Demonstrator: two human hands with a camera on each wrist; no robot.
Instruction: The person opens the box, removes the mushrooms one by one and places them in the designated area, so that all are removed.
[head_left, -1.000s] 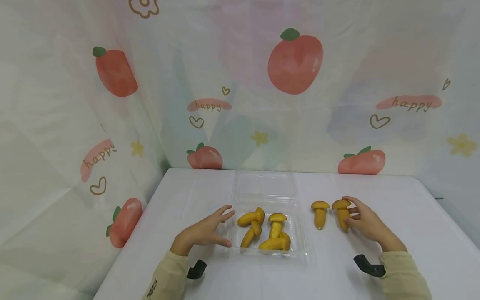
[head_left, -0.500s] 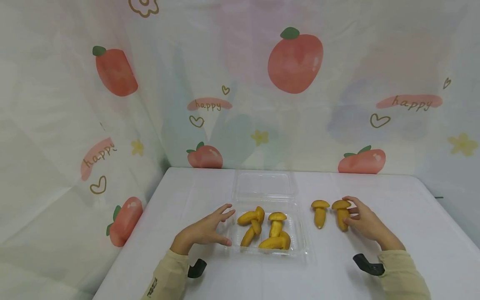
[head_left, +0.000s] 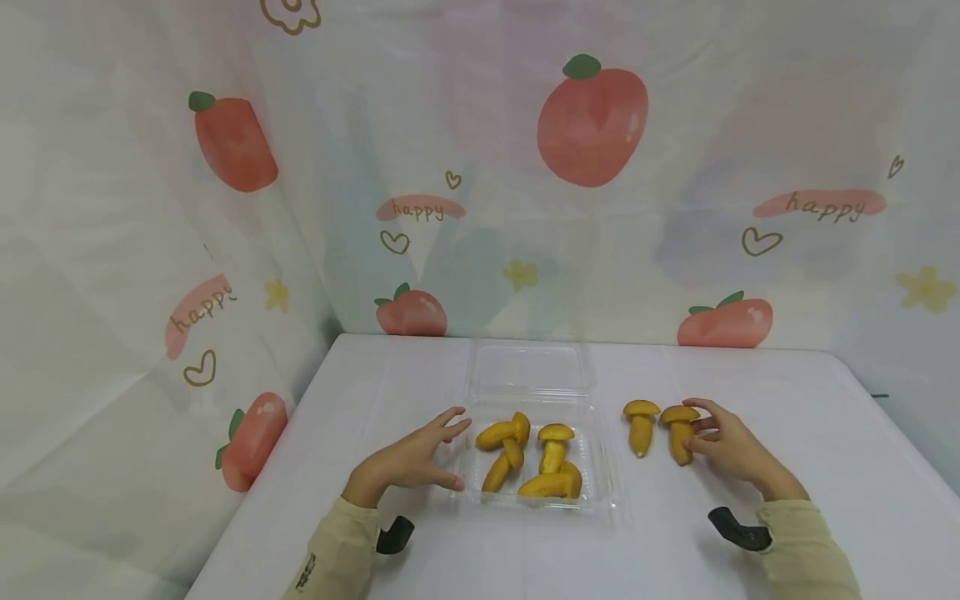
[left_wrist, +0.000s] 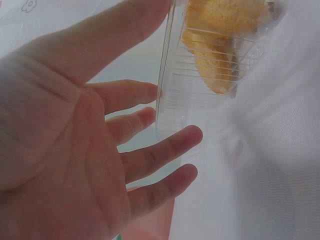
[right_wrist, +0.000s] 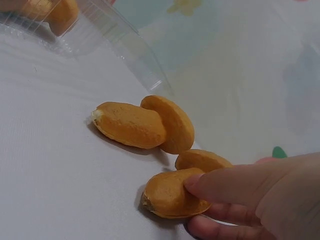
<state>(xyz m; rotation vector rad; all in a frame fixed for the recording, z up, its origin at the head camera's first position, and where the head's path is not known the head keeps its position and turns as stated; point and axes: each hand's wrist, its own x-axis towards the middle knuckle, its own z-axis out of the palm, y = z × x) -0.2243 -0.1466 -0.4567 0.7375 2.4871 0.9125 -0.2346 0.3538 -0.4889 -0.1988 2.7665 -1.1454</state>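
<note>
My right hand [head_left: 731, 442] grips a yellow mushroom [head_left: 679, 433] by its stem and cap; in the right wrist view the thumb lies over the stem of that mushroom [right_wrist: 172, 192]. Just left of it another mushroom [head_left: 641, 427] lies on the table. A clear plastic box [head_left: 596, 417] with several yellow mushrooms [head_left: 551, 485] in it stands in the middle, its lid [head_left: 528, 371] folded back. Fingers spread, my left hand [head_left: 408, 458] is at the box's left side. In the left wrist view the left hand [left_wrist: 85, 135] has its fingertips by the box wall [left_wrist: 167, 75].
A white cloth covers the table [head_left: 525, 554]. Behind it and along the left hangs a printed curtain [head_left: 480, 167] with peaches and hearts. Each wrist wears a black strap [head_left: 393, 536].
The right hand has shifted the gripped mushroom slightly left, nearer the loose one. My left hand has stayed in place by the box.
</note>
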